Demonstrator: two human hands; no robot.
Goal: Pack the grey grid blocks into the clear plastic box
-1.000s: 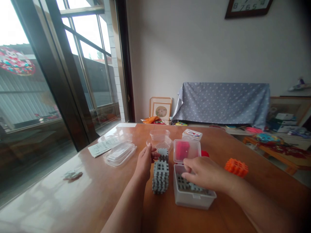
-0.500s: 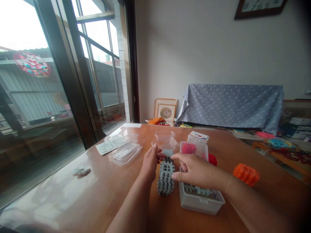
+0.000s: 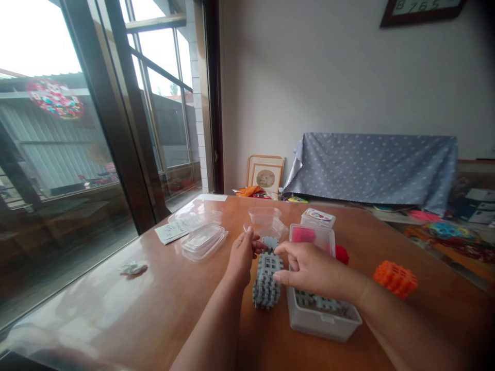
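Observation:
A grey block of interlocked toy pieces (image 3: 266,281) lies on the brown table (image 3: 154,304) in front of me. My left hand (image 3: 242,255) grips its far left end with curled fingers. My right hand (image 3: 309,268) reaches over from the right, its thumb and forefinger pinching at the top right side of the grey block. Just right of the block stands an open clear box (image 3: 323,317) holding several loose grey pieces, its raised lid showing red pieces behind it.
An orange piece cluster (image 3: 395,279) lies at the right. Empty clear containers and lids (image 3: 203,241) and a paper slip (image 3: 169,232) sit at the left rear. A small crumpled scrap (image 3: 132,268) lies near the window edge. A cloth-covered bench stands behind the table.
My right hand has lifted out of the clear box and moved left onto the grey block. My left hand has kept its hold. The view has shifted slightly.

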